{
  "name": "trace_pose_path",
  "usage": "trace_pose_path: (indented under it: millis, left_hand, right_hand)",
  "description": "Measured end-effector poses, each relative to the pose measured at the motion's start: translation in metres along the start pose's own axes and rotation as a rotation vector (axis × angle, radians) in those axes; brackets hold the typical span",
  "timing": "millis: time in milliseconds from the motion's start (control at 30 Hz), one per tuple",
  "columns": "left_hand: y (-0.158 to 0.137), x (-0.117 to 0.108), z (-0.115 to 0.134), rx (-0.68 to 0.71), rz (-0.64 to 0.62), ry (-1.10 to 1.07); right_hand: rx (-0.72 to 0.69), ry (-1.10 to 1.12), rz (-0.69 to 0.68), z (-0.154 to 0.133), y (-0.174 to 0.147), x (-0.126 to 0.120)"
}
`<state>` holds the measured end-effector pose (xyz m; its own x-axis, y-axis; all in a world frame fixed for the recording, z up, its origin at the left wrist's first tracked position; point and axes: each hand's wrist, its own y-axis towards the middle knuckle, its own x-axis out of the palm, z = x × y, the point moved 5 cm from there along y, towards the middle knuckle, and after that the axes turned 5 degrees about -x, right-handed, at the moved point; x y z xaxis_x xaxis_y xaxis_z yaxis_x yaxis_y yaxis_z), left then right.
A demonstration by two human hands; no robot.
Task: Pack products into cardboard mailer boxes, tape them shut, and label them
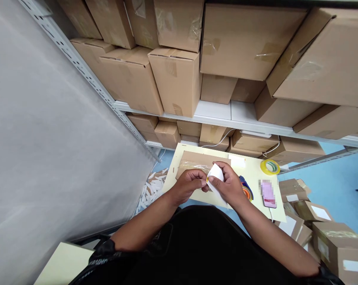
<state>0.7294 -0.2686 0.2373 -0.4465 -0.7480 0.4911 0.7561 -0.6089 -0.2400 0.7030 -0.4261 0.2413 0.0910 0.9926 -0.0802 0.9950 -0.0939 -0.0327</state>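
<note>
A white label, a bent slip of paper with a small yellow mark at its left edge, is held up over the table. My right hand is closed on it, thumb on the near face and fingers behind. At the label's left edge, by the yellow mark, my left hand pinches with thumb and fingertips. Under the hands lies a cardboard box with clear tape across its top, partly covered by both hands. A blue tape dispenser with an orange core sits just right of my right wrist.
The pale yellow table also bears a roll of clear tape and a phone with a cable. Shelves full of cardboard boxes stand behind it. Labelled boxes crowd the floor at right; paper scraps lie at left beside the wall.
</note>
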Motion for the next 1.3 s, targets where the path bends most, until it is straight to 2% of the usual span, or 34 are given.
trace_pose_path:
  millis: [433,533,633,700,733,900,1000,1133,1300]
  left_hand:
    - [-0.002,0.005,-0.002,0.009,-0.018,0.005]
    - [-0.003,0.005,-0.003,0.022,-0.017,-0.009]
    - [-0.003,0.003,-0.006,0.022,0.010,-0.015]
    - [-0.003,0.003,-0.008,0.022,0.038,-0.004]
    - [-0.003,0.003,-0.009,0.024,0.051,0.003]
    - [-0.002,0.003,-0.009,0.033,0.166,0.082]
    - [-0.002,0.000,-0.009,0.047,0.228,0.169]
    - [-0.003,-0.008,-0.016,0.038,0.269,0.271]
    - [-0.007,-0.024,-0.031,0.015,0.361,0.209]
  right_hand:
    - [-0.007,0.026,-0.070,0.011,-0.004,0.007]
    - [-0.133,-0.051,-0.059,0.007,-0.006,0.008]
    - [-0.291,-0.265,0.066,-0.004,-0.008,0.002]
    - [-0.343,-0.340,0.142,-0.011,-0.011,-0.002]
    - [-0.346,-0.331,0.132,-0.013,-0.011,-0.002]
    - [-0.190,-0.099,-0.100,-0.004,-0.012,0.012]
    - [-0.102,-0.058,-0.090,0.006,-0.010,0.016]
    - [-0.071,-0.110,-0.056,0.015,-0.007,0.019]
    - [0.033,-0.072,-0.023,0.026,-0.002,0.016]
